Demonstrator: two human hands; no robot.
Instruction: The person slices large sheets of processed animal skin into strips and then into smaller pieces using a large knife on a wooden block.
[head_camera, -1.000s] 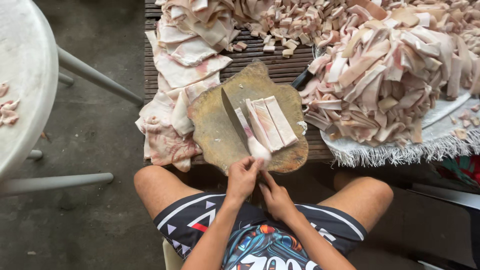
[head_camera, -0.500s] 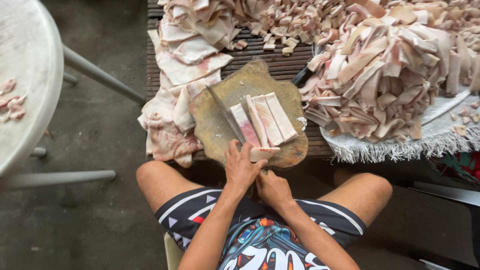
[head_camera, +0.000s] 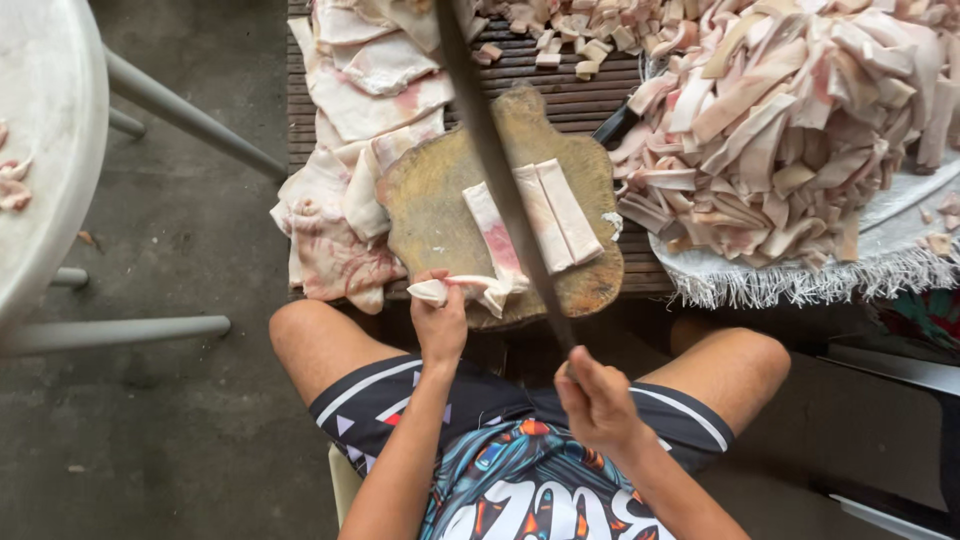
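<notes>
My right hand (head_camera: 597, 400) grips the handle of a long knife (head_camera: 495, 160), lifted off the board with its blade running up and away across the view. My left hand (head_camera: 440, 320) pinches the near end of a pale strip of pork skin (head_camera: 470, 290) at the front edge of the round wooden chopping board (head_camera: 430, 210). On the board lie three long pinkish-white strips (head_camera: 540, 215) side by side, the left one curling towards my left hand. Part of them is hidden behind the blade.
Flat sheets of pork skin (head_camera: 345, 170) are piled left of the board on a slatted wooden table (head_camera: 560, 95). A big heap of cut strips (head_camera: 800, 130) rests on a fringed white sack at the right. A round white table (head_camera: 45, 150) stands far left.
My right hand has pulled back towards my lap and raised the knife off the board. My left hand has shifted left and holds the end of a strip at the board's front edge.
</notes>
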